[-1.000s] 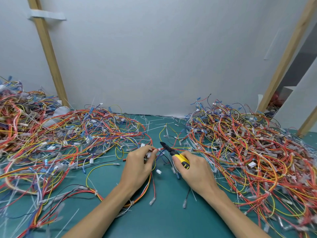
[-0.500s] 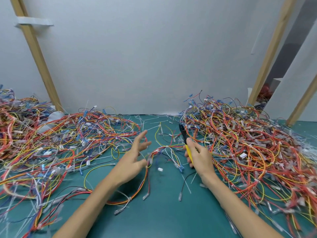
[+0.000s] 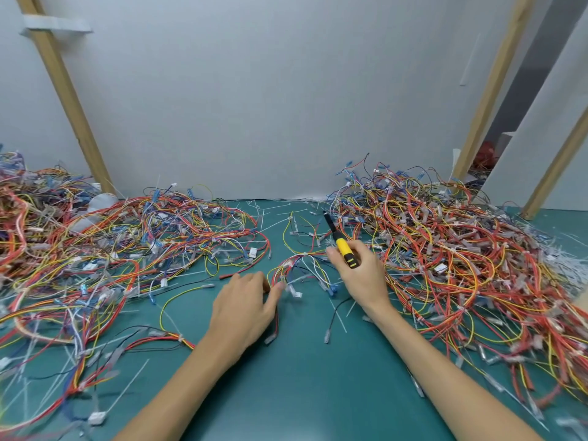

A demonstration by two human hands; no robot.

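I see open green mat [image 3: 302, 393] running from the near edge up between my two forearms, and that strip is the only free lane. It narrows toward the white wall [image 3: 270, 106] at the back. Two heaps hem it in: the left wire pile [image 3: 127, 243] spreads to the left edge, and the right wire pile [image 3: 445, 259] reaches the right edge, with white cable-tie offcuts [image 3: 566, 265] spilling off its far side. Three wooden battens lean against the wall, one on the left [image 3: 63, 90] and two on the right [image 3: 490, 87]. My left hand [image 3: 245, 303] lies palm down on the mat with loose fingers, its thumb touching the small wire bundle [image 3: 296, 268], which sits between the two hands. My right hand [image 3: 362, 275] grips one yellow-handled cutter [image 3: 345, 254], its black tip pointing up and away toward the wall, just beside the right pile.
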